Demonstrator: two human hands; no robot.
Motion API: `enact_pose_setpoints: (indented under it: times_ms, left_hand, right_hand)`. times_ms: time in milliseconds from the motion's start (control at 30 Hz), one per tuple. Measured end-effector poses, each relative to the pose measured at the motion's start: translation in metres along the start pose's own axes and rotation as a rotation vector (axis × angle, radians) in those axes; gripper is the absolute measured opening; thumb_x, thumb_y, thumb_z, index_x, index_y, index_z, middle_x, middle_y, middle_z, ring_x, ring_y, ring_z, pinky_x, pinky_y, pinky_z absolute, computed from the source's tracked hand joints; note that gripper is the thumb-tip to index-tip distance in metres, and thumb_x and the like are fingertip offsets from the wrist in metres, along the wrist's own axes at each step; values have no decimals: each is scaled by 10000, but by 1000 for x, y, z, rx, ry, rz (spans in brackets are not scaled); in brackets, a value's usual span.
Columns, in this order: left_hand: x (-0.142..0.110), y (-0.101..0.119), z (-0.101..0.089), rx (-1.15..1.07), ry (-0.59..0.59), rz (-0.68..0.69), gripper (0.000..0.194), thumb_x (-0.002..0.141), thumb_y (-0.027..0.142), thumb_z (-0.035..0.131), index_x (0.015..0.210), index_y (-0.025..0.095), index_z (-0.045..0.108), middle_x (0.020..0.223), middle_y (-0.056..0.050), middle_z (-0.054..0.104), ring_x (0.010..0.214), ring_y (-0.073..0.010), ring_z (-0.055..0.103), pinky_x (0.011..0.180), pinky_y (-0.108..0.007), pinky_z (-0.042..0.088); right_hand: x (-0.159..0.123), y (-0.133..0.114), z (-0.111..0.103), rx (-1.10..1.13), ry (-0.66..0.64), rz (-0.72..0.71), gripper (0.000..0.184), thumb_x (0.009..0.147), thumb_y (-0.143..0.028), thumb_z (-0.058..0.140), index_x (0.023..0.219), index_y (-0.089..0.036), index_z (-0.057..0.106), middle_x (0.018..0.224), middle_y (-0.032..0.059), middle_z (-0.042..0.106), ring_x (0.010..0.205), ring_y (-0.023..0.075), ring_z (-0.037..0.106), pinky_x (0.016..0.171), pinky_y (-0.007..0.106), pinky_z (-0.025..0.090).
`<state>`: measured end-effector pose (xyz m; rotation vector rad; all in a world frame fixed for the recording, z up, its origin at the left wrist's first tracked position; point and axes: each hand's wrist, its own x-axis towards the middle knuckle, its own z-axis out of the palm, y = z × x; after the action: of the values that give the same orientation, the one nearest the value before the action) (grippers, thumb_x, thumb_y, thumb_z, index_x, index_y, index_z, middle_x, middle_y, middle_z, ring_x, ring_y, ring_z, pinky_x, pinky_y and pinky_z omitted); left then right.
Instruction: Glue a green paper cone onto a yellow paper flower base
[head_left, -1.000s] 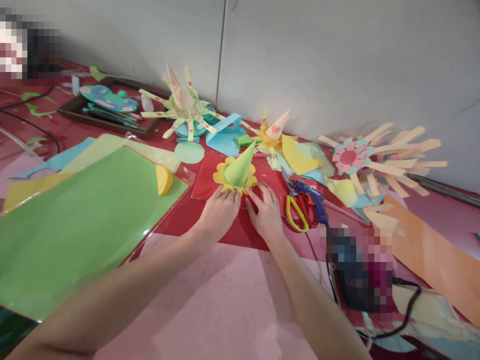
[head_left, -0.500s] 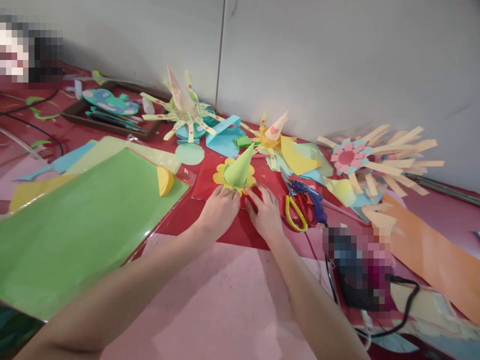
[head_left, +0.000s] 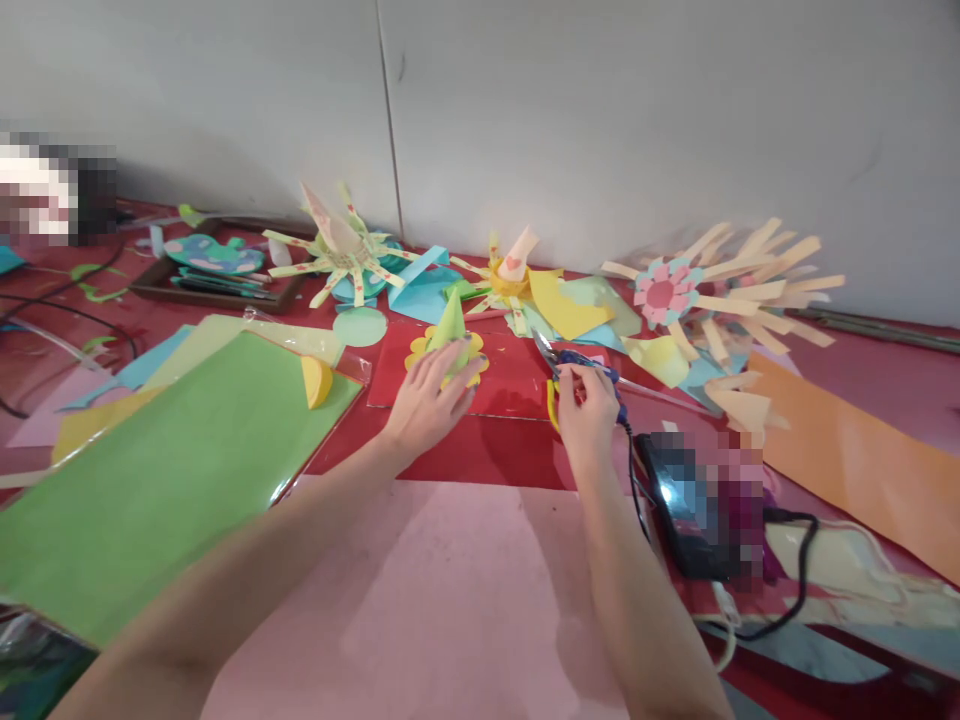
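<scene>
A yellow paper flower (head_left: 417, 350) with a light green paper cone (head_left: 450, 318) standing in its middle sits on red card (head_left: 510, 385). My left hand (head_left: 429, 398) lies over the front of it, fingers spread and touching the flower. Bent fingers bring my right hand (head_left: 590, 405) down over the handles of a pair of scissors (head_left: 546, 348) and beside a blue glue gun (head_left: 577, 357). My right thumb and fingertips are pinched together, but what they hold is hidden. The yellow scissor loop and the gun's blue body show partly around that hand.
Green paper in a clear sleeve (head_left: 187, 450) lies left, with a folded yellow paper piece (head_left: 318, 382) on it. Paper figures with strips, such as a pink-centred one (head_left: 660, 295), stand along the wall. Right are a dark phone-like device (head_left: 675, 500), cables and orange paper (head_left: 840, 450).
My right hand has left the flower and moved right to the scissors and glue gun. My left hand has spread its fingers over the flower. The camera view has shifted slightly.
</scene>
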<state>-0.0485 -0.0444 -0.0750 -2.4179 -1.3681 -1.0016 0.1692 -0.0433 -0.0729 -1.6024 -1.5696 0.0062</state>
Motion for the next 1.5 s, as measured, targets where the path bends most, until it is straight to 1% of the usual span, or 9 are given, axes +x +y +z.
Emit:
enact_pose_setpoints:
  times_ms: [133,233,400,567,733,900,1233,1400,1500]
  left_hand:
    - [34,-13,-9,-114,174,-234,417,911,343,477,1317,270,417,1429,-68,426,1330,-254,379,1059,-435,386]
    - [61,-23,-12,-237,296,-343,360,907,340,491,1250,229,485,1289,-84,560,1239,-225,487,1044,-405,395]
    - [82,-23,-11,-322,286,-435,166,898,259,509,982,226,649,1039,-22,698,1015,-162,626,937,-291,465]
    - [85,-15,-10,-338,231,-446,104,830,241,608,904,226,679,933,-2,729,898,-155,663,877,-284,495]
    - [89,-16,-10,-457,246,-531,123,835,189,580,882,216,690,891,1,739,832,-133,684,817,-248,514]
    - [93,-15,-18,-509,257,-520,119,828,200,589,873,195,699,877,-9,742,839,-139,688,825,-246,512]
    - [93,-13,-16,-443,142,-437,138,855,188,551,881,201,687,924,-4,734,870,-135,668,814,-238,497]
    - [90,-17,-12,-488,106,-415,153,867,190,534,892,212,684,926,-4,730,896,-142,670,844,-257,502]
    - [87,-18,-15,-472,127,-371,180,874,199,533,1007,217,652,1055,-26,704,983,-156,653,907,-284,490]
  right_hand:
    - [6,6,-5,-33,35,50,275,882,-313,427,837,-165,654,750,70,584,748,191,535,774,332,459]
    - [13,16,-17,-91,135,155,228,845,-288,464,855,-163,654,822,86,584,796,207,537,812,357,451]
    - [24,39,-37,-137,178,412,185,788,-230,466,861,-161,621,893,98,577,726,183,532,769,348,455]
    - [21,51,-31,-241,30,543,278,775,-411,514,898,-172,583,940,135,589,940,286,532,795,404,432]
    - [16,53,-21,-229,-126,597,445,728,-549,539,939,-157,560,997,159,594,934,316,546,799,428,424]
    - [17,48,-23,-254,-177,607,454,703,-529,579,934,-138,559,1042,194,586,1007,352,527,854,459,407]
    - [14,42,-13,-268,-104,543,576,669,-643,587,933,-134,543,1064,217,574,1034,365,517,878,481,406]
    - [14,38,-10,-304,-152,527,519,665,-500,657,992,-116,532,1078,221,576,1037,369,531,877,477,419]
    - [15,34,-12,-309,-190,559,468,698,-431,624,1031,-116,528,1099,211,566,1030,356,546,859,463,434]
